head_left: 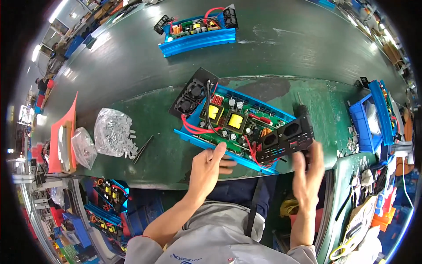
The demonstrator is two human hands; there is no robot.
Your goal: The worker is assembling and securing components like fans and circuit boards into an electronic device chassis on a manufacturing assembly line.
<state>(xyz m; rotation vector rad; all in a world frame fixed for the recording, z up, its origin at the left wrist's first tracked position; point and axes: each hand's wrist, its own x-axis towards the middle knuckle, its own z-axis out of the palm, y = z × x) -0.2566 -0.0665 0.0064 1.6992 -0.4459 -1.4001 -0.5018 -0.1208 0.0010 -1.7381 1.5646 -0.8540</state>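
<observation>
In front of me lies an inverter with a blue metal housing (198, 140); its green circuit board (252, 115) and yellow-topped transformers (236, 121) are exposed. At its left end leans a black panel with two fans (193, 93), joined by red and black wires. The black socket panel (285, 137) is tilted at the right end, with thin red wires running to it. My left hand (208, 169) is at the near housing wall, thumb up by its edge and fingers spread. My right hand (308, 176), slightly blurred, is beside the socket panel's near corner, thumb and fingers apart.
Tweezers (143, 149) lie left, beside a clear bag of small pale pieces (113, 133). A second blue inverter (198, 37) sits farther back. At right stand a blue bin (364, 121) and another blue housing (381, 112). Something thin and dark stands behind the socket panel.
</observation>
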